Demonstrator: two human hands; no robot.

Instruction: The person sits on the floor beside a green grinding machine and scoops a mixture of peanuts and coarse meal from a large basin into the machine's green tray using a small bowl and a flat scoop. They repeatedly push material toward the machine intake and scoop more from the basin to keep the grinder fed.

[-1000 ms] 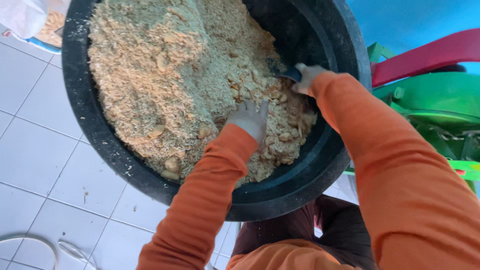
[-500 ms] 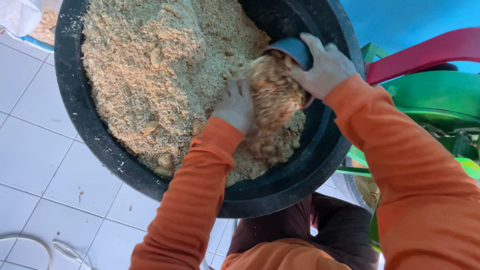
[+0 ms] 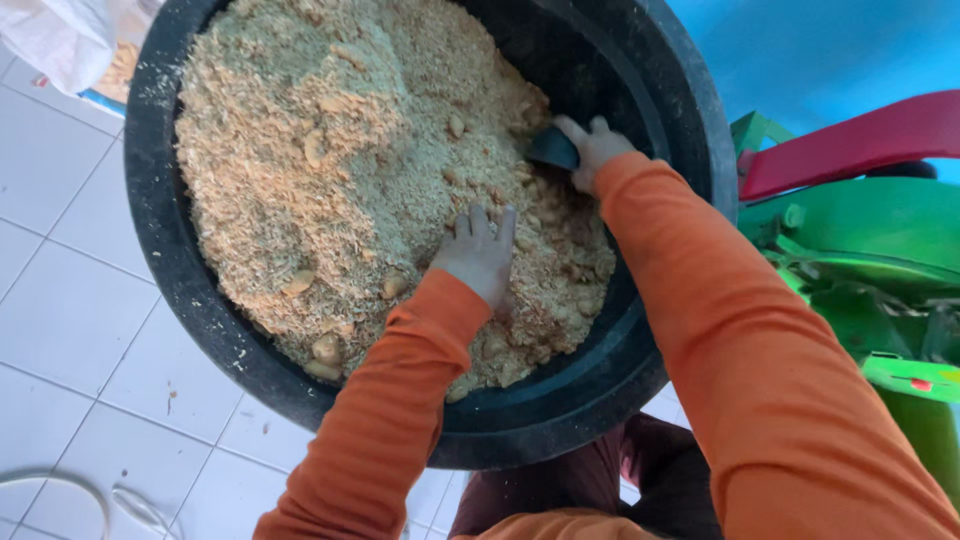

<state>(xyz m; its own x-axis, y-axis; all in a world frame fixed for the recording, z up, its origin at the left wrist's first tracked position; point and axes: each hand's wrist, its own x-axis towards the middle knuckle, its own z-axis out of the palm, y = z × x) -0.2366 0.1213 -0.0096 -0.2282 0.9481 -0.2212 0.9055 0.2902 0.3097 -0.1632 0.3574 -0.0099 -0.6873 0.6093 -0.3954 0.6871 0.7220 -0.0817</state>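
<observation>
Head view looks down on tan, crumbly meal [image 3: 330, 170] heaped inside a big black tub [image 3: 160, 250]. It piles highest to the left, away from both hands, and slopes down toward them. Left hand [image 3: 482, 255] lies flat on the meal near the middle, fingers slightly spread and dug in at the tips. Right hand [image 3: 592, 148], closer to the far rim, is curled around a small dark scoop [image 3: 553, 150], half buried and pointing left into the heap. Beyond the tub stand a green machine [image 3: 860, 240] with a red chute [image 3: 850, 145], a white sack [image 3: 70, 40] at top left, and a white tiled floor [image 3: 70, 360]. No labels are visible.
</observation>
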